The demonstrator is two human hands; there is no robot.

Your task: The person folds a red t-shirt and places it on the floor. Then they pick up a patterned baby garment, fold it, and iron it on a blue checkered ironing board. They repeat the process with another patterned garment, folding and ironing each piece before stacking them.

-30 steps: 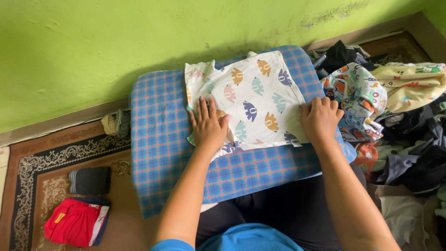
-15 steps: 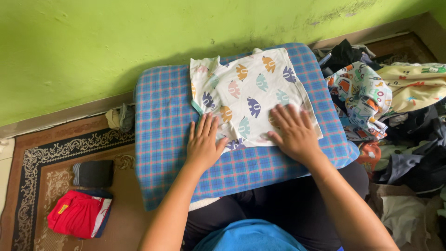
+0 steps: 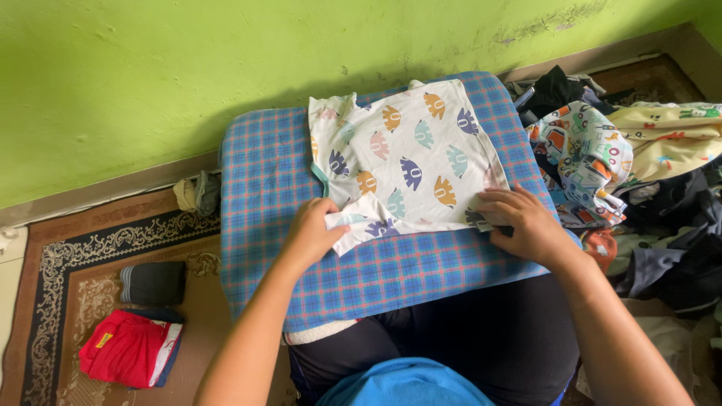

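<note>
Left hand (image 3: 312, 234) and right hand (image 3: 524, 223) each pinch a near corner of the printed child's shirt (image 3: 406, 162) on the plaid cushion (image 3: 263, 188); lifting both corners evenly should keep the fold straight.

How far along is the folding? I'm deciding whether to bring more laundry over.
Done: a folded red garment and a dark one lie on the rug. In hand: the left hand and right hand each pinch a near corner of the printed white shirt, spread on the blue plaid cushion. Left: a large unfolded clothes heap at the right.
</note>
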